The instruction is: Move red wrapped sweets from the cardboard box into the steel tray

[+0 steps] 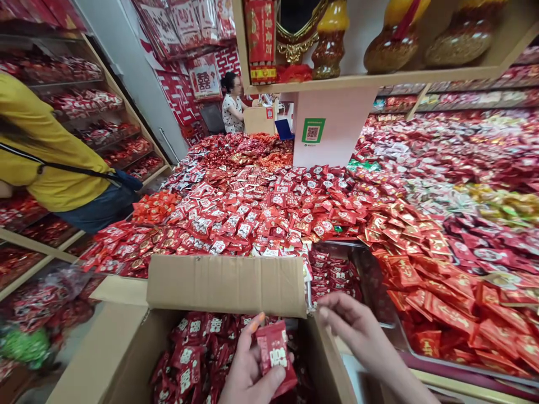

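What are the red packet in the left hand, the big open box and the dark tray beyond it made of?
Packet in the left hand: probably thin plastic film, slightly glossy, with crimped ends.
Box: corrugated cardboard, matte brown, with faint ridges across its flap.
Tray: smooth and shiny, perhaps metal; reflections suggest it, but hard plastic is possible.

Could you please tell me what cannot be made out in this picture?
Head view: the floor of the cardboard box, buried under packets.
Head view: the back of the red packet in the left hand, turned away from the camera.
Head view: the rest of the person in the yellow top, cut off by the left edge.
Head view: fine print on the green sign, too small.
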